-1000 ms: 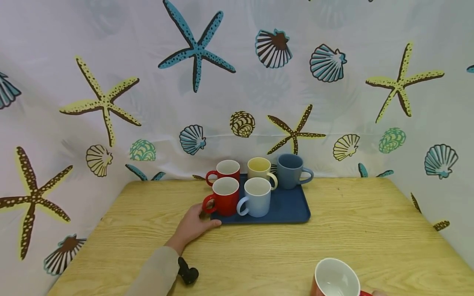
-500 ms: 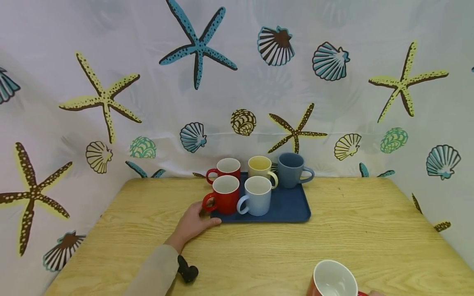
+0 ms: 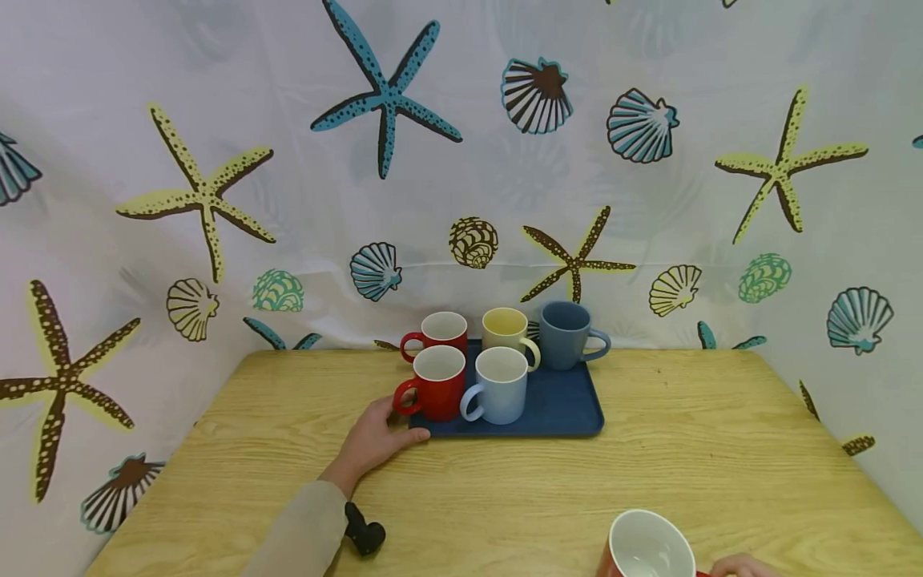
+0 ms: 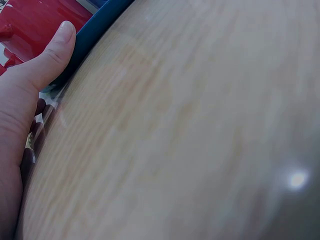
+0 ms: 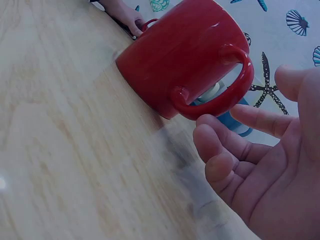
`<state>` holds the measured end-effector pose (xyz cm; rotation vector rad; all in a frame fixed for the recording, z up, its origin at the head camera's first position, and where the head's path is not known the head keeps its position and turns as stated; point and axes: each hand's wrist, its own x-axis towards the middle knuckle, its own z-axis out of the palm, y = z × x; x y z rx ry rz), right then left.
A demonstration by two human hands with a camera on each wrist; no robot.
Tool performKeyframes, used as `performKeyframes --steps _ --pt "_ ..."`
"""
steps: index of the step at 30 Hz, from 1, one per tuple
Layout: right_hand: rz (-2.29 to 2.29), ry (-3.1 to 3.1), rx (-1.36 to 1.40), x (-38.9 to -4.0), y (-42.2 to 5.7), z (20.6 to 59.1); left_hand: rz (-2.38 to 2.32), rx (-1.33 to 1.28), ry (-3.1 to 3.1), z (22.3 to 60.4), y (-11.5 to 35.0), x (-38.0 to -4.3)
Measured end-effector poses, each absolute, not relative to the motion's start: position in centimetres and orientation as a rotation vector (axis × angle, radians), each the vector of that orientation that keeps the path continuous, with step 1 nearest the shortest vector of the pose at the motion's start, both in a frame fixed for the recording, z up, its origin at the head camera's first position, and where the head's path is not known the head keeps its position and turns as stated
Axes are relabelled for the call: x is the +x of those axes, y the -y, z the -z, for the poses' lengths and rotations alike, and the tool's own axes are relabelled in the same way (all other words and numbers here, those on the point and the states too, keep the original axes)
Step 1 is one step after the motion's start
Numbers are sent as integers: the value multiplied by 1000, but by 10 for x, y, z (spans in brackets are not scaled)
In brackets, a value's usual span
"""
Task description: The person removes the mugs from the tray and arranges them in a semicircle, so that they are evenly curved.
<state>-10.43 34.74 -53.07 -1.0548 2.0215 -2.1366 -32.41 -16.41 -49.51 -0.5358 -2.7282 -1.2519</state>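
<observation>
My left hand [image 3: 373, 442] grips the front left corner of a blue tray [image 3: 566, 405], its thumb along the rim in the left wrist view. Closest to that hand on the tray is a red mug [image 3: 441, 393], beside a light blue mug [image 3: 502, 394]. Behind them stand another red mug [image 3: 447, 327], a yellow mug [image 3: 503, 324] and a darker blue mug [image 3: 562, 335]. A further red mug [image 5: 182, 57] stands on the table near the front. Beside its handle is my right hand [image 5: 272, 165], thumb apart and fingers loosely bent, not around the handle.
The wooden table [image 3: 692, 441] reaches back to a white curtain [image 3: 447, 184] printed with starfish and shells. A black device [image 3: 365, 533] is at my left wrist.
The front red mug has shifted slightly left and then stopped. More of my right hand now shows beside its handle. My left hand and the tray have stayed in place.
</observation>
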Motion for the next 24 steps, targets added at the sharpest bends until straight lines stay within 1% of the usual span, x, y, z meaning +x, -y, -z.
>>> performKeyframes --steps 1,2,5,9,14,18,24 --pt "2121 -2084 -1085 -100 -343 518 1255 -529 2731 495 164 -324" --pt "2102 -2138 -1058 -96 -339 506 1259 -525 2730 496 164 -324" --pt "2058 -2144 -872 -89 -338 487 1259 -529 2734 496 165 -324" --pt "2020 -2057 -642 -92 -346 479 1275 -535 2726 495 166 -324" --pt "2003 -2013 -390 -104 -347 471 1267 -545 2713 495 167 -322" --pt "1992 -1992 -313 -112 -344 462 1275 -544 2715 495 167 -322" --pt "1922 -2029 -349 -123 -337 458 1268 -519 2726 498 166 -323"
